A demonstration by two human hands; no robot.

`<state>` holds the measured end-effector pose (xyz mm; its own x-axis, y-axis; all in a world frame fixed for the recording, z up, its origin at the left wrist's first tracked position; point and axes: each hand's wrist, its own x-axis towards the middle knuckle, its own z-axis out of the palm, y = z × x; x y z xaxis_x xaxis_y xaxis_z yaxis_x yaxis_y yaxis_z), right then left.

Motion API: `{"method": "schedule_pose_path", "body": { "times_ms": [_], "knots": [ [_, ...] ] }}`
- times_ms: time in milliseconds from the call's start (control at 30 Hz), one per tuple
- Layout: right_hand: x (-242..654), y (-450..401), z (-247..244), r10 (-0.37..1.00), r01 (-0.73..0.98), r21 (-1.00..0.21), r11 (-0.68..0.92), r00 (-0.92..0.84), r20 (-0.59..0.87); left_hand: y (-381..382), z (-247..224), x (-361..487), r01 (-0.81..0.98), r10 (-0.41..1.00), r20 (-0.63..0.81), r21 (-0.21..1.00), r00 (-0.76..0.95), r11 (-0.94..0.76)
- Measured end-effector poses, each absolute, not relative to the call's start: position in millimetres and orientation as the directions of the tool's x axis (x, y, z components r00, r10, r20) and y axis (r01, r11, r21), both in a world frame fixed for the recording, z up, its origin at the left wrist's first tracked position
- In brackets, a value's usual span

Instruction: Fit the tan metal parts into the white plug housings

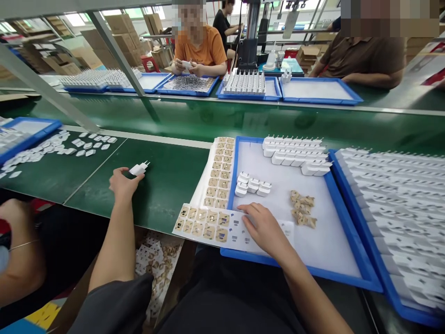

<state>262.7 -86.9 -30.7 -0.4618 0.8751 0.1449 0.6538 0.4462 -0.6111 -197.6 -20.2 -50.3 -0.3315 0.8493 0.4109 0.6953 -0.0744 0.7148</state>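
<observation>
In my left hand (123, 183), pinched between thumb and fingers, is a white plug adapter (139, 169) with its two pins pointing right, just over the green table. My right hand (260, 226) rests with fingers spread on a sticker sheet (201, 226), which overlaps the near left corner of a blue-rimmed tray (351, 222). Tan stickers fill the sheet's left part; its right part is peeled backing. Ahead of that hand stand several white adapters (253, 185) in a small group, with rows of more adapters (295, 153) behind them. Crumpled tan paper pieces (302, 208) lie to their right.
A stack of sticker sheets (220, 171) lies along the tray's left side. Another tray (410, 222) packed with adapters stands at right. White flat pieces (52, 148) are scattered at left. Beyond the green conveyor (174, 116), people sit behind trays. A neighbour's arm (21, 246) shows at left.
</observation>
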Motion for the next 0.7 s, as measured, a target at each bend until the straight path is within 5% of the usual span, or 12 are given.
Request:
{"method": "schedule_pose_path", "body": {
  "times_ms": [133,200,267,367,567,700],
  "knots": [
    [274,-88,-19,0.88,0.6,-0.676,0.428,-0.448,0.16,-28,-35,-131,0.717,0.833,0.405,0.697,-0.377,-0.014],
    [278,-89,-13,0.882,0.6,-0.677,0.426,-0.441,0.164,-37,-21,-80,0.684,0.976,0.216,0.712,0.001,-0.158],
    [282,-91,-10,0.883,0.602,-0.674,0.428,-0.437,0.171,-43,-6,-33,0.577,0.911,0.126,0.738,0.394,-0.351],
    [287,-94,-8,0.886,0.617,-0.66,0.428,-0.429,0.174,-44,7,10,0.456,0.742,-0.004,0.791,0.671,-0.408],
    [282,-101,-8,0.763,0.64,-0.43,0.636,-0.442,0.471,-41,5,25,0.383,0.673,-0.212,0.917,0.709,-0.115],
    [269,-101,-11,0.674,0.563,-0.391,0.728,-0.487,0.555,-44,5,33,0.307,0.654,-0.229,0.952,0.721,-0.005]
  ]
}}
